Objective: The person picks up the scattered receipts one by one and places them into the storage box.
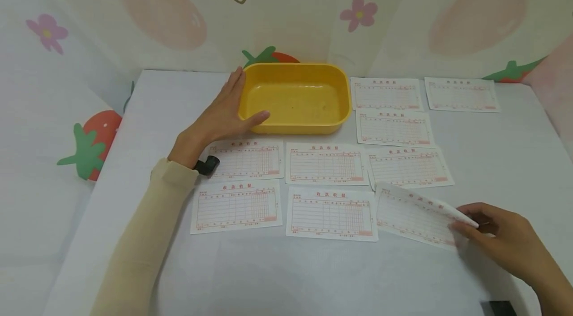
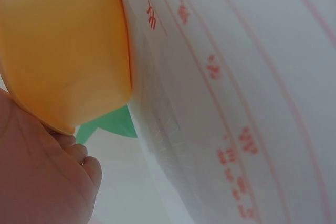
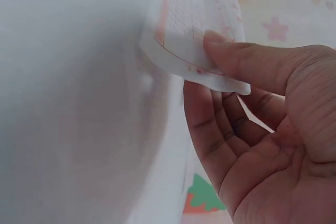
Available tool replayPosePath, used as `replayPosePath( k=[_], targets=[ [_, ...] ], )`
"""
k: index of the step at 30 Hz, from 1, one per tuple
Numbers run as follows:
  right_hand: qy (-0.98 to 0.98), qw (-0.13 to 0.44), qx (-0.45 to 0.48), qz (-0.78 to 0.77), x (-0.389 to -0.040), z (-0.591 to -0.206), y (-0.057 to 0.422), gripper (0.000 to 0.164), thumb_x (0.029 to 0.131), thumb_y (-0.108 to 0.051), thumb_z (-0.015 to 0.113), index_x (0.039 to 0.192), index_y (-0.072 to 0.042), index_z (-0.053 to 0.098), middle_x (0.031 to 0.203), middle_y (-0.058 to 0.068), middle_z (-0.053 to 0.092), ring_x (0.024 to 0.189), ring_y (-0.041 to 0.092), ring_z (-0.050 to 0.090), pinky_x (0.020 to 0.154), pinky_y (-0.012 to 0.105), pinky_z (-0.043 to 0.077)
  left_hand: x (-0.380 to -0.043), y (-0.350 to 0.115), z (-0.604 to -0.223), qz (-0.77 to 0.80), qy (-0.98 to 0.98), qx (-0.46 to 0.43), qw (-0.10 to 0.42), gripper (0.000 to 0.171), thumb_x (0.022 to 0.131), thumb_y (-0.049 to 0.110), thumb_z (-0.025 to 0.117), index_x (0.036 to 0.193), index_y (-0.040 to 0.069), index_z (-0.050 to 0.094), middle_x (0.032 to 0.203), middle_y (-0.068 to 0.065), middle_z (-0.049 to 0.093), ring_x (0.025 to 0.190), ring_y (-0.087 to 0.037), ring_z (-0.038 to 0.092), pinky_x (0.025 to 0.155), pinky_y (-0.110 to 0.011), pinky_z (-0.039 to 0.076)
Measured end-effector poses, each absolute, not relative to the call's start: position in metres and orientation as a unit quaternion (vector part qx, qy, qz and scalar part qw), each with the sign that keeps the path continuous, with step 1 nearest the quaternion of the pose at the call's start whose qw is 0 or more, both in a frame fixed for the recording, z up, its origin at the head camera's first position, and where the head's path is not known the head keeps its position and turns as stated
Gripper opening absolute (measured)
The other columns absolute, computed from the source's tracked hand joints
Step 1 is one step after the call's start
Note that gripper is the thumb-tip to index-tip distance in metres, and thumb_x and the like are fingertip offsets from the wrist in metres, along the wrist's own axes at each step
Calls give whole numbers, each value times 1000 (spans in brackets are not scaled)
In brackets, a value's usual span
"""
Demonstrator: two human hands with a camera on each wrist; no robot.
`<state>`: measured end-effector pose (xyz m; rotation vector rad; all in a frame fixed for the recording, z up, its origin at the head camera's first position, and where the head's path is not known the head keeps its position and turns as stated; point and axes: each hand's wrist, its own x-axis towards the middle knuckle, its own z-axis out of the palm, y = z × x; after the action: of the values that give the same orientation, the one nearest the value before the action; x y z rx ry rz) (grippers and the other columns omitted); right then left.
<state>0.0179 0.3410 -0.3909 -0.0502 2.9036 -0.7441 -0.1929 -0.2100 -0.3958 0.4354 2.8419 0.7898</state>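
Note:
My left hand [image 1: 226, 104] rests against the left end of a yellow plastic basin [image 1: 293, 128], fingers stretched along its side and thumb extended over the front rim. In the left wrist view, fingertips [image 2: 90, 174] show right at the basin's rim. My right hand [image 1: 506, 236] pinches the right end of a white receipt slip [image 1: 414, 216] printed in red. That end is lifted and bent, while the slip's left part lies low by the neighbouring slips. In the right wrist view, the thumb lies on the slip's printed face [image 3: 194, 30], with the fingers beneath.
Several similar receipt slips [image 1: 331, 214] lie spread in front of the basin, and more slips [image 1: 387, 94] lie at its right. A strawberry-patterned curtain [image 1: 286, 22] stands behind the white table [image 1: 250, 276]. A black object [image 1: 499, 307] sits at the bottom right.

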Motion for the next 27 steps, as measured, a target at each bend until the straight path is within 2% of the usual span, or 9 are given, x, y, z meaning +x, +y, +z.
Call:
replayPosePath(
  k=[1, 4, 7, 8, 13, 15, 21, 27],
  targets=[
    [965, 76, -7, -252, 18, -389, 343, 35, 88, -28, 88, 113, -8, 76, 102, 13, 79, 69, -12, 62, 57, 17, 48, -193, -210, -396, 265, 950, 146, 80, 121, 91, 82, 54, 171, 17, -9, 180, 0, -13, 169, -25, -3, 135, -57, 16],
    [957, 81, 17, -278, 18, -384, 348, 33, 89, -29, 87, 114, -10, 76, 97, -10, 77, 70, -10, 65, 58, 16, 49, -193, -210, -395, 265, 950, 148, 79, 120, 91, 81, 54, 171, 16, -8, 181, -2, -12, 169, -25, -4, 135, -58, 17],
    [942, 84, 38, -322, 19, -380, 352, 28, 91, -25, 85, 113, -11, 75, 93, -31, 67, 74, -11, 68, 59, 15, 52, -192, -209, -394, 264, 950, 148, 81, 120, 92, 79, 55, 171, 16, -8, 181, -2, -12, 169, -25, -5, 135, -57, 16],
    [938, 84, 45, -333, 19, -379, 353, 25, 92, -24, 85, 112, -13, 75, 92, -35, 65, 75, -12, 68, 60, 15, 52, -192, -209, -394, 264, 950, 148, 82, 120, 92, 79, 55, 171, 15, -8, 181, -2, -12, 169, -25, -5, 135, -57, 16],
    [918, 77, 62, -384, 15, -374, 354, 18, 94, -18, 83, 110, -15, 77, 90, -31, 69, 73, -9, 68, 62, 13, 50, -192, -209, -394, 264, 949, 149, 83, 119, 92, 78, 54, 171, 15, -9, 181, -2, -13, 169, -24, -5, 136, -56, 16],
    [914, 68, 51, -397, 12, -373, 355, 16, 95, -14, 81, 110, -10, 79, 91, -30, 71, 74, -4, 69, 64, 12, 50, -192, -209, -394, 266, 949, 149, 83, 119, 92, 78, 55, 171, 16, -9, 181, -2, -12, 169, -24, -5, 136, -56, 16],
    [905, 33, -6, -424, 3, -369, 355, 16, 96, 0, 74, 112, 2, 77, 100, -26, 74, 81, -3, 69, 68, 13, 58, -192, -209, -394, 266, 949, 150, 82, 119, 92, 78, 55, 171, 18, -10, 181, -2, -12, 169, -24, -4, 135, -57, 17],
    [904, 12, 3, -428, -12, -362, 349, 14, 95, -3, 77, 107, -11, 75, 95, -26, 71, 74, -3, 69, 65, 13, 59, -192, -209, -391, 269, 947, 153, 81, 119, 92, 75, 59, 172, 17, -7, 181, -5, -9, 169, -27, -2, 134, -59, 20]
  ],
)
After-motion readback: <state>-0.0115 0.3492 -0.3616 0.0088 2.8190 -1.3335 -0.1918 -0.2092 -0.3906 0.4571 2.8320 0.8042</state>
